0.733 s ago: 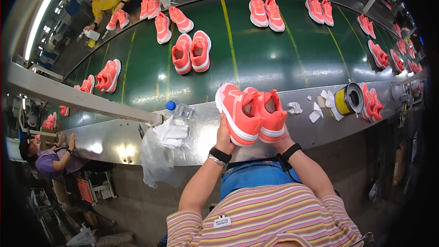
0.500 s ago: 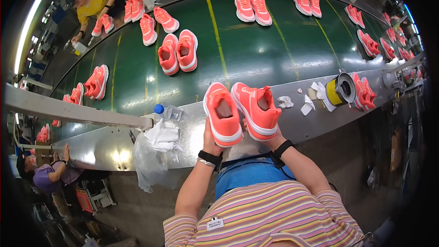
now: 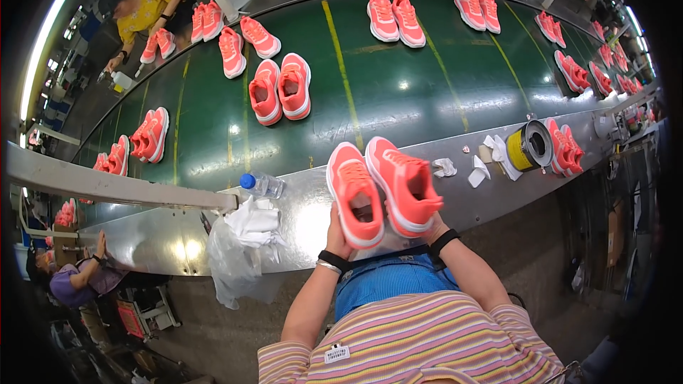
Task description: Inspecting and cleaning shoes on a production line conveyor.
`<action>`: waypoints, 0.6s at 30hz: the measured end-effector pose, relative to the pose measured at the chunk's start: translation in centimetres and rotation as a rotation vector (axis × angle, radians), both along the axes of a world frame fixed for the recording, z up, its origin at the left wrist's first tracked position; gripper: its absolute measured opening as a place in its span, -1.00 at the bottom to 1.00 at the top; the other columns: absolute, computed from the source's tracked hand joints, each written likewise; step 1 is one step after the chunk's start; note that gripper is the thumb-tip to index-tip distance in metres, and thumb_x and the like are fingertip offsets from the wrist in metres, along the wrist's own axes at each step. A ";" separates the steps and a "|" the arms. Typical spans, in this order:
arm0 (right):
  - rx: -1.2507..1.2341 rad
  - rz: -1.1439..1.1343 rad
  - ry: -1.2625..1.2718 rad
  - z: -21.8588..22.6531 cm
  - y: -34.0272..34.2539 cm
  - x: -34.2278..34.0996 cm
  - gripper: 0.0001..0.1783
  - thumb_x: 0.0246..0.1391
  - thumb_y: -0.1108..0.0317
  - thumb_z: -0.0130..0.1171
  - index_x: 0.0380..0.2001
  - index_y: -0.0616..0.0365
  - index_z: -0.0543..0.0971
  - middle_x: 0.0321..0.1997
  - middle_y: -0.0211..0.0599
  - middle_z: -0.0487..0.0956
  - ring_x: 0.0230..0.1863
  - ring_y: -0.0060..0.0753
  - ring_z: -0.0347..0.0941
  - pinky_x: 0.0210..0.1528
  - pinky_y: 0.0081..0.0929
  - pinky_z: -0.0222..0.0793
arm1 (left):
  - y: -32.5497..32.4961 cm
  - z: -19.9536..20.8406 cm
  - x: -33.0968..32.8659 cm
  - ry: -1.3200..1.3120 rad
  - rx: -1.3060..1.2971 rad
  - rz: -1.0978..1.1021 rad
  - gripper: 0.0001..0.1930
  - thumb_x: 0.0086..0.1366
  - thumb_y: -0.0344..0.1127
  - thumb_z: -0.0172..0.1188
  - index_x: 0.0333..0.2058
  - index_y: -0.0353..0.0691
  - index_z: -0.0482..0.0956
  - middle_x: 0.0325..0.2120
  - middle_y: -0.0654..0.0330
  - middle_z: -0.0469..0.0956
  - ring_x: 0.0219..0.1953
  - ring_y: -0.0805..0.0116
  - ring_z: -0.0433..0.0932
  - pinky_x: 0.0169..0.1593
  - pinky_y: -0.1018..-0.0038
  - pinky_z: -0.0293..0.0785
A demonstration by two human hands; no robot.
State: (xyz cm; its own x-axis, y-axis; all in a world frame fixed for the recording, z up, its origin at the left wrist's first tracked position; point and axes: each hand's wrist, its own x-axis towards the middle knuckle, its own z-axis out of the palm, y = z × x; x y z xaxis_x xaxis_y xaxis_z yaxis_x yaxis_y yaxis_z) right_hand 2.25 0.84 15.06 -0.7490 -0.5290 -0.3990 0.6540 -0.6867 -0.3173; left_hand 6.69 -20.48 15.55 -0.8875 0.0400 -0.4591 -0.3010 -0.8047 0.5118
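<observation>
Two coral-pink sneakers with white soles are held side by side over the metal ledge, toes pointing away from me. My left hand point(image 3: 337, 231) grips the left sneaker point(image 3: 350, 179) from its outer side and below. Around the heel end of the right sneaker point(image 3: 395, 171) is my right hand point(image 3: 435, 229), its fingers mostly hidden behind the shoe. Both shoe openings face up toward me, and the left one's laces show. Beyond them on the green conveyor belt stands another coral pair point(image 3: 279, 89).
A metal ledge point(image 3: 306, 224) runs along the belt point(image 3: 384, 110). At left lie a blue-capped bottle point(image 3: 262, 185), white cloths point(image 3: 252, 224) and a plastic bag. A yellow tin point(image 3: 528, 146) and crumpled paper are at right. A white bar point(image 3: 121, 179) crosses the left; co-workers sit beyond.
Both hands have drawn the sneakers slightly toward me and tilted them, so the left shoe's laces show more. The pairs on the belt have barely shifted.
</observation>
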 end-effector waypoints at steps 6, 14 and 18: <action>1.228 0.073 0.345 0.4 1.1 0.5 -0.71 0.24 0.30 -0.03 -0.09 0.24 0.52 -0.12 -0.23 0.55 -0.05 -0.39 0.46 -0.04 -0.49 0.37 | -1.1 -3.0 1.5 0.042 -0.536 -0.029 -0.50 0.45 0.02 -0.21 0.14 -0.26 0.27 0.00 0.15 0.43 0.04 0.40 0.41 0.15 0.44 0.30; 1.472 0.556 1.583 7.2 0.8 5.8 -0.53 -0.09 0.16 0.26 -0.06 0.03 0.52 -0.33 -0.06 0.51 -0.24 -0.06 0.45 -0.14 -0.13 0.31 | 0.3 0.8 2.2 0.121 -0.479 -0.102 -0.52 0.41 -0.15 -0.03 0.18 -0.26 0.15 0.00 0.12 0.40 0.03 0.39 0.37 0.08 0.44 0.33; 1.515 0.689 1.622 6.8 -3.0 3.0 -0.51 -0.19 -0.01 0.30 -0.16 -0.06 0.57 -0.40 -0.03 0.55 -0.21 0.01 0.47 -0.16 -0.12 0.29 | 0.2 1.5 1.4 0.005 -0.642 -0.253 -0.46 0.41 -0.08 -0.05 0.22 -0.26 0.12 0.02 0.09 0.38 0.08 0.34 0.36 0.12 0.41 0.30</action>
State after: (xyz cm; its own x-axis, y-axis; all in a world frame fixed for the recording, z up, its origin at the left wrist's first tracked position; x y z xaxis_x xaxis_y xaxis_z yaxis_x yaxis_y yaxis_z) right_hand 5.21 -2.15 21.85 -0.6474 -0.7574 -0.0846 -0.6217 0.5891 -0.5162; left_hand 8.12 -20.32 17.02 -0.8889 -0.0322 -0.4570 -0.4359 -0.2475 0.8653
